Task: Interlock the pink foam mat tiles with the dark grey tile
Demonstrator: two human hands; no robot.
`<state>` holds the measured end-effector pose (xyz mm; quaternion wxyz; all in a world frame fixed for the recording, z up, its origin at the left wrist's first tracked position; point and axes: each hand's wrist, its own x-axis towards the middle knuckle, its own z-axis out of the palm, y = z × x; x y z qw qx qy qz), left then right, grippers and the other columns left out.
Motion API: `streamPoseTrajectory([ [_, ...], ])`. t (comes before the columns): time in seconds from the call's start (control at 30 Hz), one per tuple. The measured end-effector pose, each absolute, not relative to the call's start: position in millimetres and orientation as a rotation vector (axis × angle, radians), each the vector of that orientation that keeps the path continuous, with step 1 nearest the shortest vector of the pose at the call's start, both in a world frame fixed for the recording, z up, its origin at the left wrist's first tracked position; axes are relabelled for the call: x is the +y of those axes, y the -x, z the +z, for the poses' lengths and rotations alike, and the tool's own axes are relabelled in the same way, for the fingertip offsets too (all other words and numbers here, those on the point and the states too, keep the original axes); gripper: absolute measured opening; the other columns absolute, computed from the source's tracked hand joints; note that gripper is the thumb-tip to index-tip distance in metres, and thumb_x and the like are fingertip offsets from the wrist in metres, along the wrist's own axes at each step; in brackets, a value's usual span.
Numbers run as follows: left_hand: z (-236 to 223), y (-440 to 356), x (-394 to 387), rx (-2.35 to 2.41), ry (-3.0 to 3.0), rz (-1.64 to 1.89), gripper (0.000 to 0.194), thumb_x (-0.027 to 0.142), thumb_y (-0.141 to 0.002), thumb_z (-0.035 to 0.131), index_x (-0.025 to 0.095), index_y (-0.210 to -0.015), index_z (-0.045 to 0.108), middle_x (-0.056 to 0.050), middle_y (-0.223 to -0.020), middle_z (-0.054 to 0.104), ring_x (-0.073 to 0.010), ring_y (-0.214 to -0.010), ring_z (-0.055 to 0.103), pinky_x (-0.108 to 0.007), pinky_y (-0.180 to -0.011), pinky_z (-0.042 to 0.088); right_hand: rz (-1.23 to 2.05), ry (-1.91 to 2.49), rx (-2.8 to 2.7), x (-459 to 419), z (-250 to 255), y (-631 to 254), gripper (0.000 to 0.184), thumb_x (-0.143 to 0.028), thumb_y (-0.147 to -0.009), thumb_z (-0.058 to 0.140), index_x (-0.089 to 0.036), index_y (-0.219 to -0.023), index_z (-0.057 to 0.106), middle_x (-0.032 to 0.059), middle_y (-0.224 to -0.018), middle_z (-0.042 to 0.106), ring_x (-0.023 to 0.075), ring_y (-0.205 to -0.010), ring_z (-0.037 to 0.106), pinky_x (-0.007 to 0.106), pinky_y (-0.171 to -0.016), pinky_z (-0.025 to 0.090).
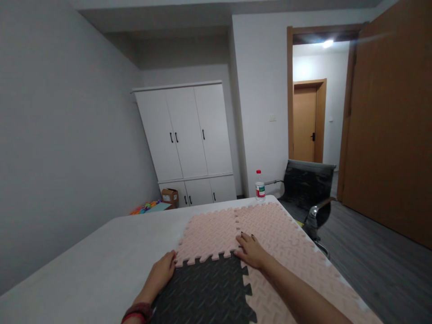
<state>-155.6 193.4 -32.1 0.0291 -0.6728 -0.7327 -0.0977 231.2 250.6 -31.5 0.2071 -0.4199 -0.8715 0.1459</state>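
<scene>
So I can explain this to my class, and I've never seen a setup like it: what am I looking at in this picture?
There is no robot here. A person works with two bare hands, and this one picture comes from a camera on their head, looking forward and down. On the white table lie pink mats and a black mat with jigsaw-like edges; a bottle stands at the far end. The left hand is at the black mat's far left corner, the right hand near its far right corner, fingers on the pink. Neither is seen lifting anything.
</scene>
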Motion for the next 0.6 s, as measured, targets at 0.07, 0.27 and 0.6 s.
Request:
streamPoseTrajectory([
  [0.07, -32.5, 153.8, 193.2, -2.269, 2.082, -0.289, 0.032, 0.022, -0.082, 0.027, 0.017, -0.105, 0.049, -0.008, -0.107, 0.060, -0.0151, -0.100, 0.056, -0.026, -0.089, 0.039, 0.395, 1.168, -2.392, 253.6, -33.7, -232.1, 0.051, -0.050, -0.087, 0.034, -0.024, -0.129, 0.042, 0.0109, -0.137, 0.041, 0.0225, -0.130, 0.029, 0.046, -0.105, 0.016],
  [0.27, -35.0, 145.1, 194.6, -2.277, 2.065, -0.253, 0.045, 0.038, -0.086, 0.020, 0.014, -0.115, 0.046, -0.012, -0.115, 0.057, -0.0193, -0.106, 0.053, -0.031, -0.091, 0.040, 0.367, 1.165, -2.341, 253.5, -36.4, -232.8, 0.042, -0.044, -0.087, 0.036, -0.023, -0.121, 0.048, 0.0100, -0.131, 0.047, 0.0204, -0.127, 0.034, 0.043, -0.105, 0.017],
  [0.6, -27.5, 126.1, 190.8, -2.235, 1.880, -0.146, 0.046, 0.042, -0.084, 0.023, 0.015, -0.112, 0.049, -0.013, -0.108, 0.059, -0.0255, -0.099, 0.056, -0.042, -0.086, 0.039, 0.350, 1.114, -2.305, 253.7, -38.2, -232.8, 0.036, -0.042, -0.083, 0.045, -0.022, -0.111, 0.055, 0.0091, -0.125, 0.052, 0.0204, -0.124, 0.039, 0.041, -0.103, 0.021],
])
